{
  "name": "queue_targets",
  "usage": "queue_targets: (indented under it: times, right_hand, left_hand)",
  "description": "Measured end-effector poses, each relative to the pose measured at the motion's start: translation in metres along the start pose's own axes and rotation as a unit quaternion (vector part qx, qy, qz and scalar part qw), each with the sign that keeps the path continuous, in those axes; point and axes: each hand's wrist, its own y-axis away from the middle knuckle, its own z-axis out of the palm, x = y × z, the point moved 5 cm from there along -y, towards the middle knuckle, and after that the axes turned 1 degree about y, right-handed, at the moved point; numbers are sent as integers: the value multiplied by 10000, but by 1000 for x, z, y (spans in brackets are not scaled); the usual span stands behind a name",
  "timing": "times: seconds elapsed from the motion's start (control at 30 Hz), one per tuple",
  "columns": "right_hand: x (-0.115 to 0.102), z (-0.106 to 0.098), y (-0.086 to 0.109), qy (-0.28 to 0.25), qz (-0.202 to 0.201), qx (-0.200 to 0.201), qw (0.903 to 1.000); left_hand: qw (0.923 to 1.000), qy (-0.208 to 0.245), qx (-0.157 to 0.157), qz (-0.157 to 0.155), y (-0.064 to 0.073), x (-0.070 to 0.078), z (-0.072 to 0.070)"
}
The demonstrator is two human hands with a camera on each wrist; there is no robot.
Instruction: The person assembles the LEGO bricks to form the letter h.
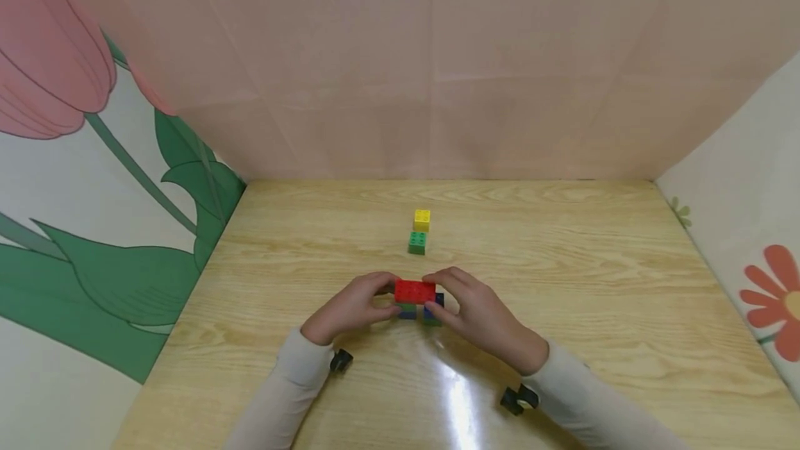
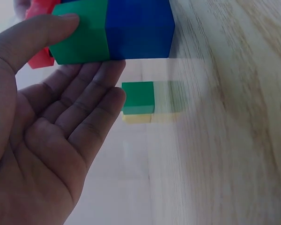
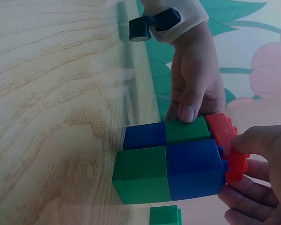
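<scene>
Two short stacks of toy bricks stand side by side on the table. The left stack has a green brick [image 3: 187, 131] over a blue brick [image 3: 144, 135]; the right one has a blue brick [image 3: 194, 169] over a green brick [image 3: 141, 176]. Across their tops lies a long red brick [image 1: 415, 291], with studs of the upper blue brick showing below it in the right wrist view. My left hand [image 1: 355, 305] pinches the upper green brick, thumb on its near face. With thumb and fingers, my right hand [image 1: 484, 312] grips the red brick at its right end.
Farther back on the wooden table [image 1: 562, 242] are a loose green brick [image 1: 417, 242] and a yellow brick [image 1: 421, 219]. A pinkish wall [image 1: 431, 89] rises behind, with flower-patterned panels at both sides. Each wrist wears a small black camera mount [image 1: 520, 400].
</scene>
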Motion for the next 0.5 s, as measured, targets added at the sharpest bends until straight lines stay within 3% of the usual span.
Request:
queue_targets:
  times: [0.5]
  right_hand:
    - [-4, -1, 0, 102, -174, -3, 9998]
  left_hand:
    - [9999, 134, -87, 62, -1, -5, 0]
